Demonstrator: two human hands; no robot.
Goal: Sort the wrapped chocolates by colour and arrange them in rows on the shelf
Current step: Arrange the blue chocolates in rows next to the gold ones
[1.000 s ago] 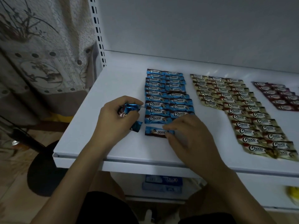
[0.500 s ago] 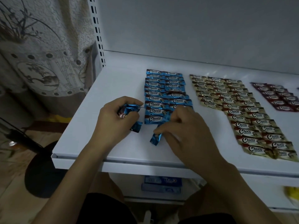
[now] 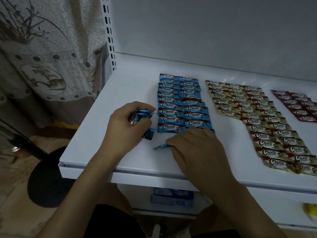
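Observation:
On the white shelf [image 3: 120, 86] lie sorted wrapped chocolates: two columns of blue ones [image 3: 181, 103], gold ones [image 3: 253, 121] to their right, dark red ones [image 3: 296, 105] at the far right. My left hand [image 3: 125, 127] grips a small bunch of blue chocolates [image 3: 139, 115], one end sticking out below the fingers. My right hand [image 3: 195, 148] pinches a single blue chocolate [image 3: 161, 146], turned on edge, just in front of the blue columns. Its fingers cover the near end of the right blue column.
A slotted white upright [image 3: 109, 31] and the grey back panel bound the shelf. A patterned curtain [image 3: 42, 57] hangs at the left. A lower shelf holds a blue box [image 3: 173, 197]; a yellow thing [image 3: 310, 209] shows at the lower right. A black round base [image 3: 46, 177] stands on the floor.
The single blue chocolate lay flat below the left column; my right hand picked it up, turned it on edge and drew it slightly nearer. My left hand stayed put.

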